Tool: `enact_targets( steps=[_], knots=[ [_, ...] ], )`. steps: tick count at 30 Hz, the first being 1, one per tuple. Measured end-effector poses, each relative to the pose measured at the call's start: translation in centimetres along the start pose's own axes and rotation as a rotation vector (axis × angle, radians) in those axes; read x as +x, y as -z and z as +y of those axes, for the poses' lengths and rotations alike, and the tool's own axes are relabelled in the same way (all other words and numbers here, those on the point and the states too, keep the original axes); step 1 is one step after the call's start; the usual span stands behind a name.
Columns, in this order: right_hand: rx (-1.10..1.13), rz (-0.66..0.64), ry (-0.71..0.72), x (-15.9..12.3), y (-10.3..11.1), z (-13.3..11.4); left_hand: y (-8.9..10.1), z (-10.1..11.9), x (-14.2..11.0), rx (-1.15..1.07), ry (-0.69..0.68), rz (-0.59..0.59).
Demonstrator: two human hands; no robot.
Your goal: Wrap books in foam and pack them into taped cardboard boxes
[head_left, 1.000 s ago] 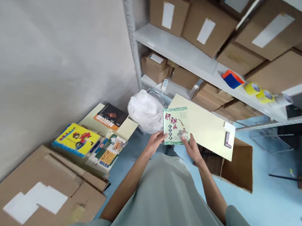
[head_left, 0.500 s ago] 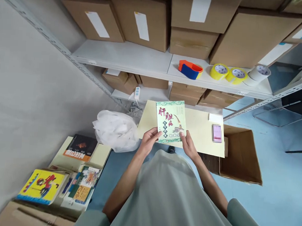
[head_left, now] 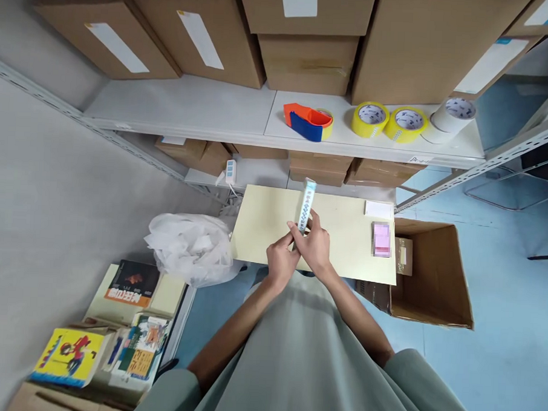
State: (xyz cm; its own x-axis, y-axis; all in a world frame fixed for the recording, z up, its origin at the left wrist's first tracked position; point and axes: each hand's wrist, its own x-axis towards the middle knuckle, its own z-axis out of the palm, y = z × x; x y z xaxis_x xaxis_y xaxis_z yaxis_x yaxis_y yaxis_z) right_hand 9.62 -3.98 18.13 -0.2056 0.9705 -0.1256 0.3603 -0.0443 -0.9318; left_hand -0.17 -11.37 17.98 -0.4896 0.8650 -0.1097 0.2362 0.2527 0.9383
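Note:
A thin book [head_left: 306,206] is held edge-on above the table, its pale green spine with dark lettering turned up. My left hand [head_left: 282,259] grips its lower end from the left. From the right, my right hand [head_left: 315,243] is closed around it too, the thumb crossing over near the left hand. The book's cover is out of sight at this angle. Below lies the cream tabletop [head_left: 264,217], with a pink phone-like object [head_left: 381,239], partly pixelated, and a small white box [head_left: 378,209] at its right end.
Grey shelving with cardboard boxes [head_left: 307,63], an orange-blue tape dispenser [head_left: 308,122] and yellow tape rolls [head_left: 371,119] stands ahead. A white plastic bag [head_left: 193,247] sits left of the table. Stacked books [head_left: 70,357] are at lower left; an open carton [head_left: 434,273] is at right.
The book has turned from cover-up to spine-up, and my hands have come closer together around it. The view has swung right to face the shelves and table.

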Motion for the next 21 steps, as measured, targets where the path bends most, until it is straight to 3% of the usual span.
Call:
enact_targets(
  steps=[2, 5, 8, 9, 12, 14, 21],
  knots=[
    [-0.010, 0.031, -0.037, 1.2, 0.1, 0.4, -0.2, -0.4, -0.5, 0.056, -0.127, -0.033],
    [0.145, -0.021, 0.014, 2.4, 1.7, 0.7, 1.5, -1.0, 0.5, 0.060, -0.235, -0.047],
    [0.411, -0.159, 0.035, 2.3, 3.8, 0.4, 4.5, -1.4, 2.9, -0.007, -0.092, 0.061],
    [0.479, -0.206, 0.013, 2.1, 4.4, 0.3, 5.4, -1.4, 3.7, -0.085, -0.026, 0.018],
    [0.598, -0.313, -0.072, 1.3, 5.6, 0.2, 7.2, -1.1, 5.3, -0.357, 0.154, -0.283],
    [0.623, -0.344, -0.104, 0.9, 5.8, 0.6, 7.5, -0.7, 5.4, -0.443, 0.233, -0.386],
    [0.656, -0.355, -0.094, 0.1, 5.7, 2.2, 7.1, 0.7, 4.0, -0.473, 0.298, -0.352]
  ],
)
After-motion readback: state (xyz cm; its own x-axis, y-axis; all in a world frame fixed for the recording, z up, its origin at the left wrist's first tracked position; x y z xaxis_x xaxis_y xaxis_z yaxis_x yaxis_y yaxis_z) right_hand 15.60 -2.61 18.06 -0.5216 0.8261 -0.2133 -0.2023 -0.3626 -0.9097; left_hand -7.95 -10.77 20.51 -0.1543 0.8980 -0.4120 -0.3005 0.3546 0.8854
